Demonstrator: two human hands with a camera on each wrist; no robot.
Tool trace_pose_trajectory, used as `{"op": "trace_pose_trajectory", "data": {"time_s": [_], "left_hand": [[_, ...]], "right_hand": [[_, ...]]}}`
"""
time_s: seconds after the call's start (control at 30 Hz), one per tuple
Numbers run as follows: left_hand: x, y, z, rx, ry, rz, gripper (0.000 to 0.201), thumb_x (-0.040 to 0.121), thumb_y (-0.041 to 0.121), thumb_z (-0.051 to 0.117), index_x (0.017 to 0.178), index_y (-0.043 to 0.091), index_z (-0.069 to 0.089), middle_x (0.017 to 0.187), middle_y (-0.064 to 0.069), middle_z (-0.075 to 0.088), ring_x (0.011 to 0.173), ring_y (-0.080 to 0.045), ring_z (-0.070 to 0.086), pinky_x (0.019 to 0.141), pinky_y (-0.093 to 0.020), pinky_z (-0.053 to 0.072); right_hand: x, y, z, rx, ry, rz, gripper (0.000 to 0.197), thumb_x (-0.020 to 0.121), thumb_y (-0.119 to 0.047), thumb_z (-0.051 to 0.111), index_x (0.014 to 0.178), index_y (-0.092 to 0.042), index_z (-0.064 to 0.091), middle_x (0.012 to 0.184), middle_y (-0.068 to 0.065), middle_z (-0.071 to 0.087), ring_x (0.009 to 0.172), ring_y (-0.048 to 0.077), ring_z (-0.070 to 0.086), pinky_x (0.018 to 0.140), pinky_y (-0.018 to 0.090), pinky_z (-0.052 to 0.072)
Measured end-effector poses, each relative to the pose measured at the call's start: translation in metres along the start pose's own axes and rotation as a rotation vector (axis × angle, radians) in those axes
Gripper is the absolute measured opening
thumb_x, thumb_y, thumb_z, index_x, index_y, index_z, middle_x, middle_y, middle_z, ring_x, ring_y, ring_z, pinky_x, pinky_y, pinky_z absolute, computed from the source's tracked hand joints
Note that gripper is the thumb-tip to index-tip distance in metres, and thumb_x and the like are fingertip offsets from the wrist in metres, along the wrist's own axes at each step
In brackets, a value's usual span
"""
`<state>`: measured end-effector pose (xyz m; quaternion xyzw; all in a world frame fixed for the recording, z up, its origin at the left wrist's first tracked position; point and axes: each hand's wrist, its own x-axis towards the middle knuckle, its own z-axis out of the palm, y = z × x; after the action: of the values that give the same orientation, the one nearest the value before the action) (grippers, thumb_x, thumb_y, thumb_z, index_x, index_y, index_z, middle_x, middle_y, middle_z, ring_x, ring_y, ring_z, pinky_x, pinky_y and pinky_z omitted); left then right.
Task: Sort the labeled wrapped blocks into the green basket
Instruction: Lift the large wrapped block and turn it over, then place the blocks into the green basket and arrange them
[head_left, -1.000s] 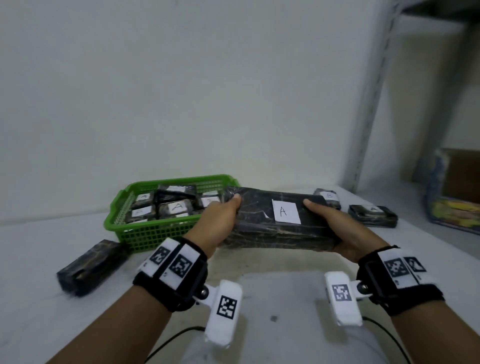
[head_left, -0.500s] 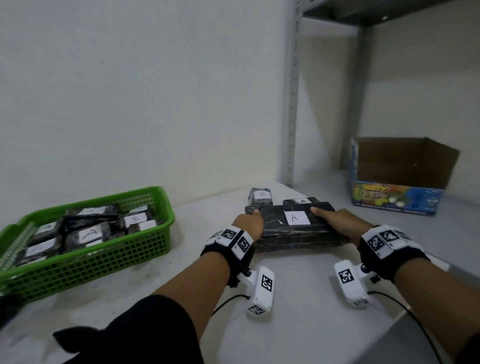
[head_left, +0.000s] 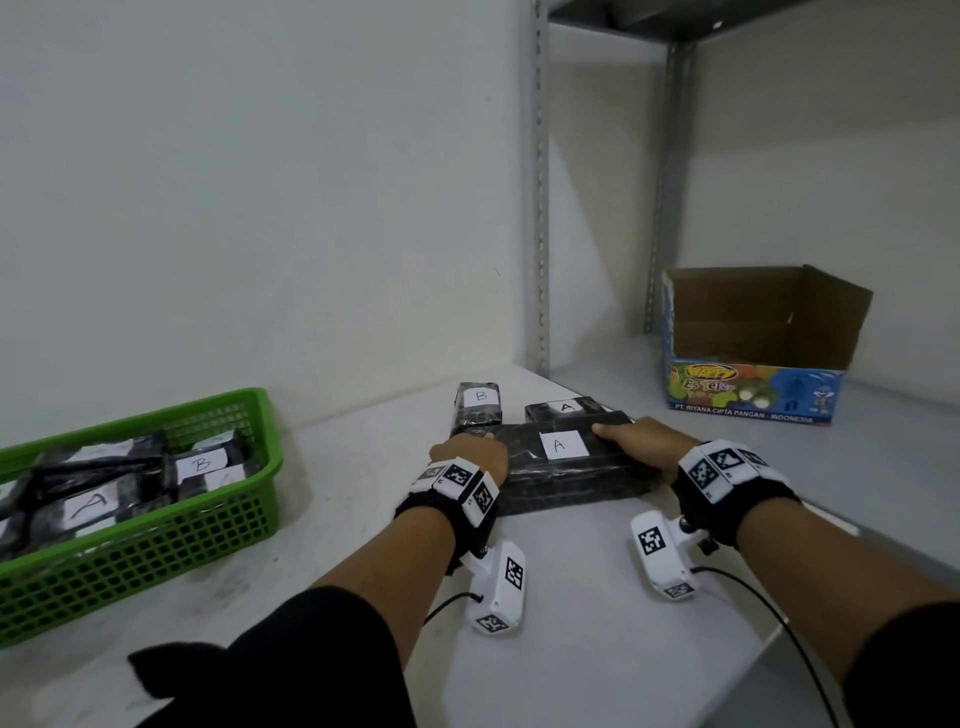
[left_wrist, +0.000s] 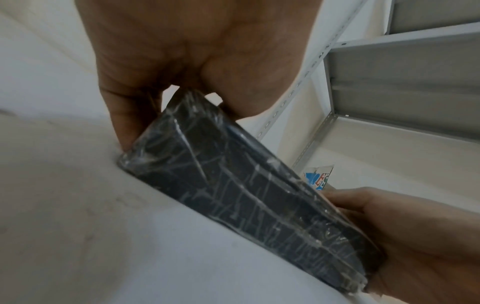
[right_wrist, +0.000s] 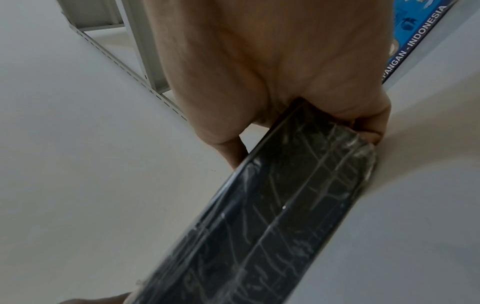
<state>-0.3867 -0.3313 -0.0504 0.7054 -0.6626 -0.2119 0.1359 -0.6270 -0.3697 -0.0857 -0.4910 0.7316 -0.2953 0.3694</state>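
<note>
Your left hand (head_left: 470, 460) and right hand (head_left: 641, 447) clamp the long "A" block (head_left: 558, 462) endwise; it looks stiff, slick-wrapped, probably heavy, so keep both ends gripped.

A white surface (head_left: 363, 519) carries a green basket (head_left: 156, 551) (left); two small wrapped blocks (head_left: 479, 410) and a long one (head_left: 571, 473); a cardboard box (head_left: 753, 395).

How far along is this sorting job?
Partly done. The green basket already holds several wrapped blocks with A and B labels. In hand: the left hand and right hand grip the ends of a long block labeled A, low over the table or resting on it. Left: at least a small B block and a small A block behind it.
</note>
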Motion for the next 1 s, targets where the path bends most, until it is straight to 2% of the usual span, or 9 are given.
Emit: {"op": "trace_pose_trajectory", "data": {"time_s": [0.13, 0.43, 0.5, 0.57, 0.7, 0.77, 0.87, 0.93, 1.0], "left_hand": [[0.002, 0.002, -0.002, 0.093, 0.025, 0.035, 0.040, 0.111, 0.019, 0.029, 0.131, 0.003, 0.060, 0.135, -0.016, 0.061, 0.124, -0.035, 0.059, 0.106, -0.044, 0.048], [0.009, 0.004, -0.006, -0.020, 0.065, -0.004, 0.041, 0.106, 0.026, 0.045, 0.134, 0.001, 0.059, 0.139, -0.017, 0.060, 0.124, -0.031, 0.059, 0.100, -0.035, 0.045], [0.007, 0.004, -0.011, -0.072, 0.054, 0.003, 0.028, 0.104, 0.027, 0.049, 0.114, 0.007, 0.066, 0.130, -0.016, 0.064, 0.101, -0.027, 0.056, 0.089, -0.036, 0.045], [0.007, -0.001, -0.016, -0.113, 0.051, -0.002, 0.029, 0.102, 0.028, 0.052, 0.077, 0.012, 0.054, 0.106, -0.013, 0.063, 0.087, -0.023, 0.050, 0.072, -0.030, 0.042], [-0.005, -0.020, -0.041, -0.101, 0.072, 0.018, 0.038, 0.098, 0.033, 0.056, 0.066, 0.014, 0.046, 0.073, -0.004, 0.055, 0.068, -0.022, 0.053, 0.049, -0.024, 0.035], [-0.017, -0.037, -0.058, -0.010, 0.078, 0.050, 0.039, 0.098, 0.038, 0.056, 0.071, 0.010, 0.052, 0.076, -0.003, 0.056, 0.072, -0.022, 0.056, 0.053, -0.025, 0.037], [-0.041, -0.070, -0.088, 0.128, 0.075, 0.065, 0.046, 0.100, 0.045, 0.052, 0.099, 0.000, 0.065, 0.102, -0.012, 0.063, 0.105, -0.031, 0.062, 0.075, -0.029, 0.042], [-0.058, -0.096, -0.109, 0.178, 0.099, 0.056, 0.049, 0.100, 0.049, 0.051, 0.085, 0.004, 0.062, 0.099, -0.013, 0.060, 0.101, -0.031, 0.061, 0.074, -0.029, 0.040], [-0.077, -0.124, -0.130, 0.208, 0.133, 0.034, 0.053, 0.099, 0.052, 0.050, 0.087, 0.002, 0.062, 0.094, -0.013, 0.058, 0.094, -0.029, 0.059, 0.069, -0.030, 0.038]], "right_hand": [[-0.007, -0.011, 0.001, -0.042, -0.013, -0.018, 0.061, 0.094, -0.055, 0.068, 0.131, -0.007, 0.064, 0.127, 0.014, 0.071, 0.115, 0.033, 0.069, 0.110, 0.046, 0.050], [-0.007, -0.008, -0.001, -0.103, 0.005, -0.028, 0.067, 0.092, -0.058, 0.067, 0.133, -0.006, 0.064, 0.126, 0.014, 0.071, 0.114, 0.032, 0.069, 0.110, 0.044, 0.050], [-0.018, -0.012, -0.002, -0.174, 0.027, -0.027, 0.063, 0.096, -0.056, 0.065, 0.131, -0.004, 0.063, 0.127, 0.014, 0.069, 0.115, 0.031, 0.067, 0.106, 0.039, 0.051], [-0.030, -0.016, -0.001, -0.283, 0.113, -0.056, 0.067, 0.096, -0.057, 0.064, 0.134, -0.002, 0.058, 0.133, 0.017, 0.064, 0.121, 0.035, 0.062, 0.104, 0.040, 0.050], [-0.065, -0.038, 0.013, -0.425, 0.373, -0.273, 0.081, 0.094, -0.056, 0.066, 0.151, -0.004, 0.041, 0.150, 0.023, 0.048, 0.139, 0.041, 0.045, 0.113, 0.049, 0.043], [-0.089, -0.055, 0.026, -0.431, 0.368, -0.377, 0.081, 0.095, -0.056, 0.065, 0.154, -0.006, 0.039, 0.152, 0.021, 0.046, 0.142, 0.039, 0.042, 0.115, 0.048, 0.039], [-0.117, -0.079, 0.053, -0.449, 0.278, -0.492, 0.094, 0.088, -0.073, 0.058, 0.156, -0.011, 0.038, 0.153, 0.016, 0.050, 0.142, 0.036, 0.045, 0.116, 0.048, 0.042], [-0.133, -0.096, 0.075, -0.468, 0.216, -0.550, 0.101, 0.085, -0.081, 0.053, 0.158, -0.014, 0.035, 0.157, 0.013, 0.048, 0.145, 0.033, 0.043, 0.119, 0.049, 0.040], [-0.152, -0.114, 0.099, -0.492, 0.149, -0.615, 0.100, 0.090, -0.075, 0.055, 0.162, -0.010, 0.028, 0.166, 0.012, 0.036, 0.153, 0.030, 0.033, 0.124, 0.046, 0.032]]}}
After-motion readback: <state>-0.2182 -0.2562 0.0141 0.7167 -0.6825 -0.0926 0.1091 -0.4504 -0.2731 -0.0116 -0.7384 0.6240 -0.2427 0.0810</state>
